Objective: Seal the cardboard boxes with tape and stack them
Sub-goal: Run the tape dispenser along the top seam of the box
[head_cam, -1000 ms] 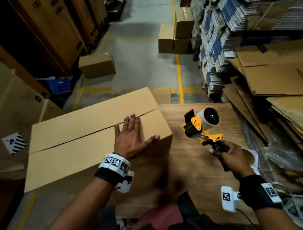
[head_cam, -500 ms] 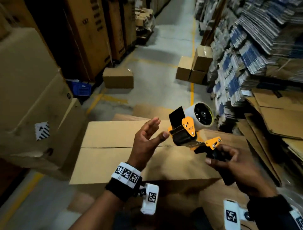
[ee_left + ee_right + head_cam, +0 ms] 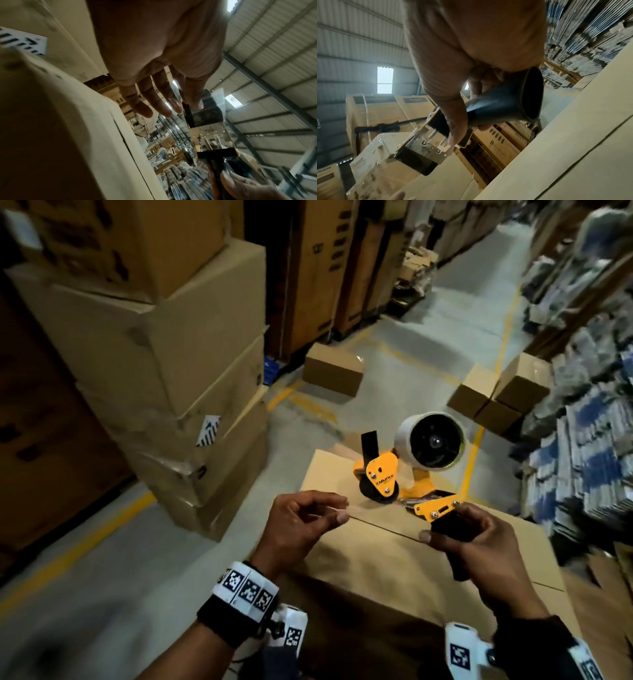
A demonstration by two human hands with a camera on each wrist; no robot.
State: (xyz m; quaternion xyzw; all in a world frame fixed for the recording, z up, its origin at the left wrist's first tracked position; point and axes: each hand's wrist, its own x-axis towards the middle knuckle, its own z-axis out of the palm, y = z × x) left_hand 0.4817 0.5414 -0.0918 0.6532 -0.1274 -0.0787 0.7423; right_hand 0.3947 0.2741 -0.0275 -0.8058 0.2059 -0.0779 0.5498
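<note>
Two hands work above one box (image 3: pixel 394 559), which lies flat in front of the person with its top flaps closed and the seam between them still bare of tape. The right hand (image 3: pixel 479 546) is over the box's right half, its fingers (image 3: pixel 457 129) curled round the black handle of the dispenser (image 3: pixel 404 474); the thumb lies along the handle toward the metal blade end. The dispenser is yellow, with a black roller and a white roll of tape (image 3: pixel 430 441) at its far end, and it hangs above the far part of the box, near the seam; whether the roller touches the cardboard cannot be told. The left hand (image 3: pixel 301 518) is over the box's left edge, level with the seam and just left of the dispenser. In the head view its thumb and forefinger are drawn close at the tips; in the left wrist view the thumb rests on a clear strip (image 3: pixel 212 106) of tape drawn from the dispenser, the other fingers (image 3: pixel 154 100) loosely spread beside it.

Left of the box rises a stack (image 3: pixel 164 371) of big cartons on the floor (image 3: pixel 428 337). Beyond the box, a small carton (image 3: pixel 334 369) sits alone on the floor, and three more (image 3: pixel 500 395) are grouped to its right.
</note>
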